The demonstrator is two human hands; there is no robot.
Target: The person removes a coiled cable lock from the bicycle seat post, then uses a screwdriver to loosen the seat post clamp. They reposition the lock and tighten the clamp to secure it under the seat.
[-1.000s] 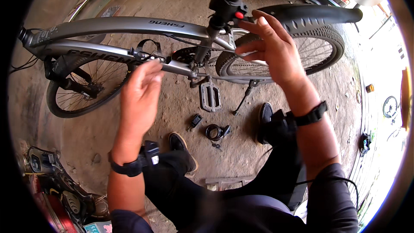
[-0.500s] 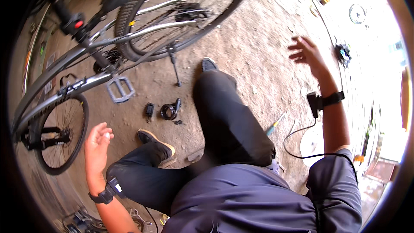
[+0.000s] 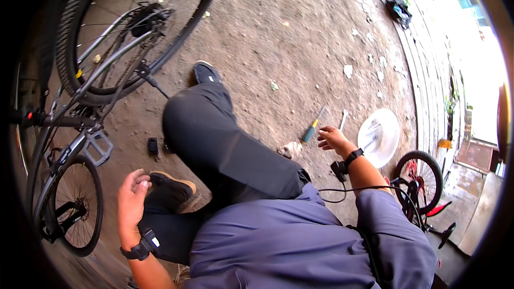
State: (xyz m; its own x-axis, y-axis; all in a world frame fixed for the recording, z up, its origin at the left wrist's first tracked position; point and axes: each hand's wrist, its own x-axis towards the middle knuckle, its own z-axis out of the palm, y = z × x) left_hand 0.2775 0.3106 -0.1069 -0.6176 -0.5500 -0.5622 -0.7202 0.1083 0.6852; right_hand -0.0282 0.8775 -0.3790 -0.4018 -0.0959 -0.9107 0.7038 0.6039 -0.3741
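Ground [image 3: 257, 32] of brown dirt; daylight glares at two o'clock. Right hand [image 3: 334, 138], half-spread, empty, has a teal-and-yellow-handled screwdriver [image 3: 309, 133] close at nine; left hand [image 3: 132, 192], loosely curled, empty, a silver-framed bicycle [image 3: 115, 64] at eleven.

Beneath you spreads a rough brown dirt floor [image 3: 289, 37], gritty with small stones, and to your right it meets a long pale grooved strip [image 3: 428, 75]. On your side of the strip, you have pale leaves [image 3: 348, 70] scattered over the dirt. Beyond the strip, the daylight glares white and washes out detail; along its outer side you see some greenery [image 3: 451, 99], and past its nearer end a reddish-brown panel [image 3: 474, 155] beside a light grey slab [image 3: 484, 214].
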